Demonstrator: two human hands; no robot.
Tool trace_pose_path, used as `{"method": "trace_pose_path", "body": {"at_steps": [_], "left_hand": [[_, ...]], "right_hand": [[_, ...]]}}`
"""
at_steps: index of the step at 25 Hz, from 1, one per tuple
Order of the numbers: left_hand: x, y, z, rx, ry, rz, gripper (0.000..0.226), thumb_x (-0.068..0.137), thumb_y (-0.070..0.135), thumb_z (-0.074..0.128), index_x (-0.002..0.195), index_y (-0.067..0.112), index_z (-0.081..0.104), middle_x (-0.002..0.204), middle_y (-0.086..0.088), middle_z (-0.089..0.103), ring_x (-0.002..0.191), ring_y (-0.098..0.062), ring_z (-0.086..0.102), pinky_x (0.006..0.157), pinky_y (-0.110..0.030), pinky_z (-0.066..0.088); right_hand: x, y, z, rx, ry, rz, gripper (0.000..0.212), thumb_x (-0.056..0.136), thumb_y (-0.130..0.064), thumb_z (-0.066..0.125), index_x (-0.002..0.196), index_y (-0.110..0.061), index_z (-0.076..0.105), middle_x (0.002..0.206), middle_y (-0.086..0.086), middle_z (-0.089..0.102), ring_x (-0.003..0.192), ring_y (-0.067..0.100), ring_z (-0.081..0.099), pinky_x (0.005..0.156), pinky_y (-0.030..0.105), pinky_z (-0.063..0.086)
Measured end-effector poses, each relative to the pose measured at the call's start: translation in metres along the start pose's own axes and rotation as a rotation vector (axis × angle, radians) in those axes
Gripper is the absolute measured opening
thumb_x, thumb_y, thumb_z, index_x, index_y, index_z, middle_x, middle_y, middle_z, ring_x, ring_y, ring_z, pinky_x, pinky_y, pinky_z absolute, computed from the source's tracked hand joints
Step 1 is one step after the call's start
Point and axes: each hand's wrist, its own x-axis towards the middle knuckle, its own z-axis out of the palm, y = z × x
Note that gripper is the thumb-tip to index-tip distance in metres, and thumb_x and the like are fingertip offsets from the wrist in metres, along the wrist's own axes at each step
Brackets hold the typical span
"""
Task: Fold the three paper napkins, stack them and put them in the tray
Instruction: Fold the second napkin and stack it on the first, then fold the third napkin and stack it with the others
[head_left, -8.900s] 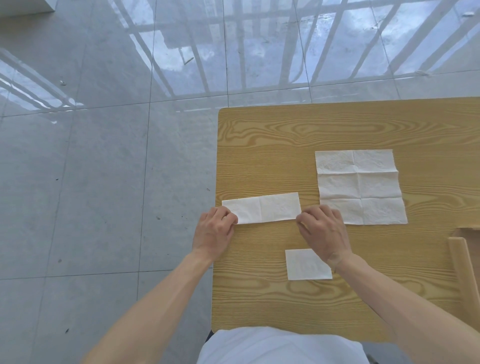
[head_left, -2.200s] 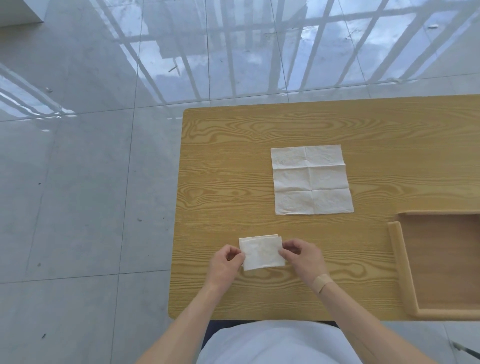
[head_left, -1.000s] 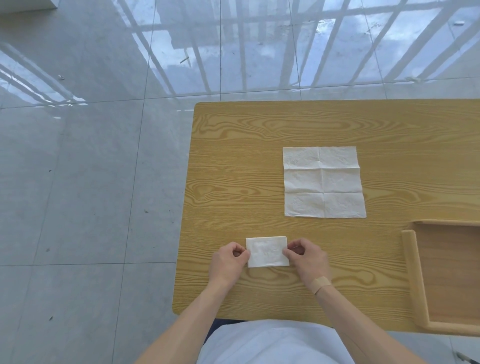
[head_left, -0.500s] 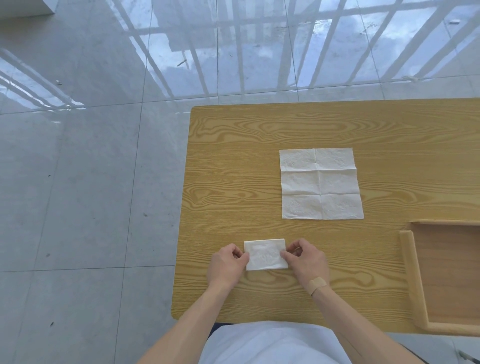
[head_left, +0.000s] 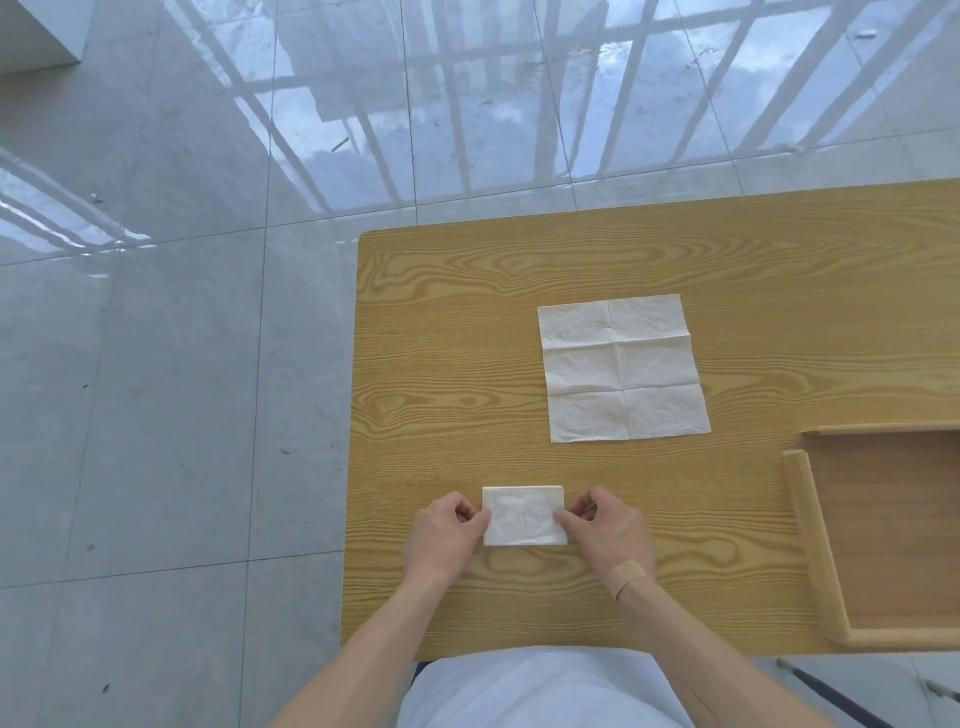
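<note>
Folded napkins (head_left: 523, 523) barely shifted, both hands pinching their ends, tray (head_left: 810, 540) cut off at right

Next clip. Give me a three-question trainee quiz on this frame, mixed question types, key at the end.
1. True or false: the tray already holds a napkin.
2. Multiple choice: the unfolded napkin lies (A) in the tray, (B) flat on the table, beyond the hands, (C) under the left hand.
3. Short answer: what do the left hand and right hand hold between them?

Key
1. False; the part of the tray in view is bare.
2. B
3. The folded stack, pinched at its two short ends.
</note>
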Motion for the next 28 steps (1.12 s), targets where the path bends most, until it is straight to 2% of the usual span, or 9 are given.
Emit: {"method": "trace_pose_path", "body": {"at_steps": [4, 8, 10, 13, 17, 24, 28], "left_hand": [[0.003, 0.002, -0.005, -0.026, 0.005, 0.037, 0.021, 0.082, 0.047, 0.064, 0.072, 0.029, 0.062, 0.067, 0.010, 0.067, 0.060, -0.007, 0.060, 0.056, -0.029, 0.047], [0.006, 0.017, -0.002, -0.031, 0.039, 0.216, 0.010, 0.084, 0.038, 0.067, 0.078, 0.031, 0.064, 0.077, 0.012, 0.067, 0.072, -0.005, 0.061, 0.065, -0.029, 0.052], [0.009, 0.031, 0.002, 0.061, 0.038, 0.316, 0.007, 0.085, 0.035, 0.067, 0.087, 0.029, 0.066, 0.087, 0.015, 0.065, 0.084, -0.006, 0.060, 0.071, -0.028, 0.051], [0.017, 0.056, 0.007, 0.286, 0.064, 0.467, 0.018, 0.087, 0.037, 0.066, 0.102, 0.027, 0.069, 0.105, 0.013, 0.064, 0.101, -0.010, 0.057, 0.082, -0.029, 0.046], [0.030, 0.091, 0.012, 0.485, 0.078, 0.559, 0.027, 0.091, 0.040, 0.063, 0.115, 0.029, 0.065, 0.119, 0.008, 0.061, 0.118, -0.016, 0.050, 0.099, -0.036, 0.038], [0.036, 0.121, 0.031, 0.607, 0.160, 0.550, 0.033, 0.092, 0.040, 0.063, 0.123, 0.030, 0.060, 0.123, 0.006, 0.058, 0.121, -0.017, 0.046, 0.098, -0.035, 0.037], [0.035, 0.118, 0.042, 0.550, 0.196, 0.577, 0.028, 0.092, 0.035, 0.064, 0.119, 0.028, 0.062, 0.118, 0.006, 0.060, 0.117, -0.016, 0.051, 0.095, -0.033, 0.038]], "right_hand": [[0.008, 0.007, -0.015, -0.018, -0.045, -0.067, 0.021, 0.080, -0.050, 0.068, 0.075, -0.032, 0.060, 0.073, -0.017, 0.063, 0.069, 0.002, 0.060, 0.053, 0.026, 0.043], [0.023, 0.032, -0.046, -0.160, 0.003, -0.198, 0.013, 0.086, -0.047, 0.062, 0.084, -0.034, 0.060, 0.078, -0.016, 0.063, 0.072, 0.001, 0.058, 0.060, 0.028, 0.052], [0.034, 0.045, -0.067, -0.319, 0.067, -0.320, 0.015, 0.089, -0.047, 0.058, 0.094, -0.034, 0.062, 0.085, -0.016, 0.063, 0.080, 0.006, 0.058, 0.069, 0.030, 0.052], [0.052, 0.063, -0.101, -0.536, 0.174, -0.481, 0.025, 0.092, -0.046, 0.054, 0.110, -0.032, 0.063, 0.102, -0.013, 0.065, 0.099, 0.014, 0.055, 0.079, 0.031, 0.045], [0.077, 0.070, -0.137, -0.667, 0.189, -0.540, 0.030, 0.093, -0.043, 0.055, 0.120, -0.032, 0.061, 0.116, -0.009, 0.064, 0.109, 0.018, 0.053, 0.087, 0.035, 0.039], [0.101, 0.059, -0.156, -0.745, 0.183, -0.614, 0.037, 0.093, -0.034, 0.056, 0.130, -0.032, 0.056, 0.132, -0.009, 0.058, 0.119, 0.022, 0.049, 0.091, 0.036, 0.038], [0.104, 0.056, -0.148, -0.761, 0.175, -0.638, 0.032, 0.092, -0.028, 0.057, 0.124, -0.030, 0.061, 0.130, -0.009, 0.060, 0.117, 0.022, 0.050, 0.089, 0.037, 0.040]]}}
